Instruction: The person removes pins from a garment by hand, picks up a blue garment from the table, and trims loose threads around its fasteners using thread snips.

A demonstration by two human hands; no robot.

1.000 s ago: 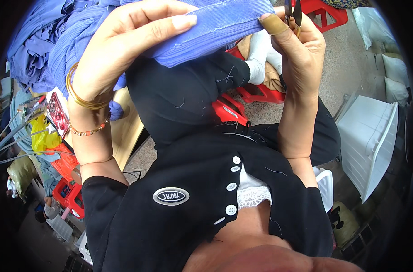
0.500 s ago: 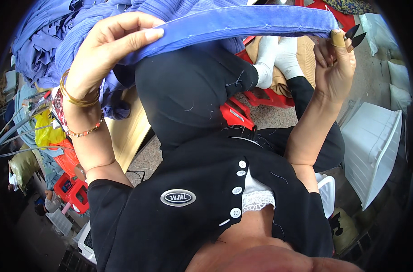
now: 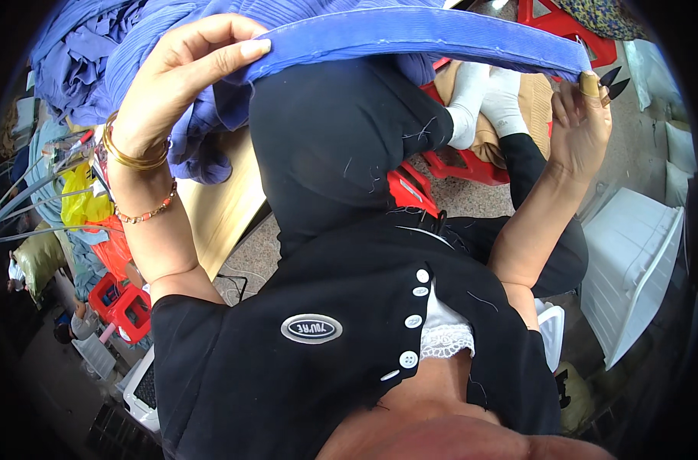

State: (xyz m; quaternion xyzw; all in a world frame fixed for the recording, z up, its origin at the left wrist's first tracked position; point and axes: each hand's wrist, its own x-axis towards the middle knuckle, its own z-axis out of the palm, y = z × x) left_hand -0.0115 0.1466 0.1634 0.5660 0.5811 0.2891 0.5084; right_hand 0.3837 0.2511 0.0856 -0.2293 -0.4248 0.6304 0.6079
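Note:
A long blue ribbed fabric band (image 3: 426,32) is stretched between my two hands, joined at its left to a larger blue knit piece. My left hand (image 3: 199,65) pinches it between thumb and fingers. At the band's right end, my right hand (image 3: 583,107) grips it with a finger wearing a tan cover (image 3: 589,84). Dark pointed blades (image 3: 614,83), like thread snips, stick out from behind the right hand; their handle is hidden. Loose threads cling to my black trousers (image 3: 326,138), below the band.
More blue knit garments (image 3: 81,61) are heaped at the far left, beside a pale wooden board (image 3: 230,199). My white-socked feet rest on tan cloth (image 3: 471,138) over a red stool (image 3: 471,169). White plastic bin (image 3: 632,261) stands at right; red stools (image 3: 123,310) at left.
My right hand has moved slightly right and down, and the band's right end with it. My left hand shifts slightly left, still pinching the fabric.

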